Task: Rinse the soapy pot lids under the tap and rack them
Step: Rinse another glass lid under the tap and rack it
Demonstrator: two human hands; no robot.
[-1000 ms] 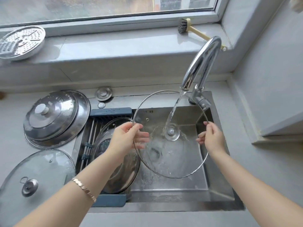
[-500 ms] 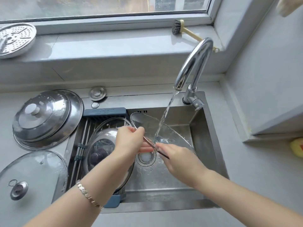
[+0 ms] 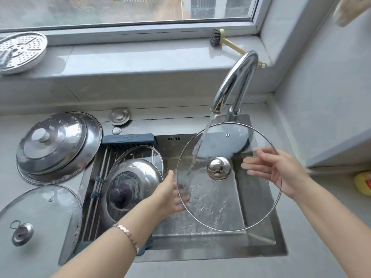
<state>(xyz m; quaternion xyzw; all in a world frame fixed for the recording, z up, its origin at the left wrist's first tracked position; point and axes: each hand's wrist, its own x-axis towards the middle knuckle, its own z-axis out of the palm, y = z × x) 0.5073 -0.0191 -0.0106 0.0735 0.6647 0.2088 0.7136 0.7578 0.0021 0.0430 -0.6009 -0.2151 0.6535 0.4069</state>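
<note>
Glass lid [image 3: 220,201] is upright over the sink [image 3: 259,237], right half, knob facing the camera. Tap [image 3: 234,81] water hits the glass left of the knob. Left hand [image 3: 166,195] pinches the lid's left rim, thumb in front and fingers [image 3: 181,201] behind the glass. Right hand [image 3: 281,171] pinches the right rim the same way; it is blurred. Rack [image 3: 128,138] sits over the sink's left half with two lids [image 3: 132,177] in it. Steel lids [image 3: 56,145] and another glass lid [image 3: 40,213] lie at the bench's [image 3: 200,269] left edge.
</note>
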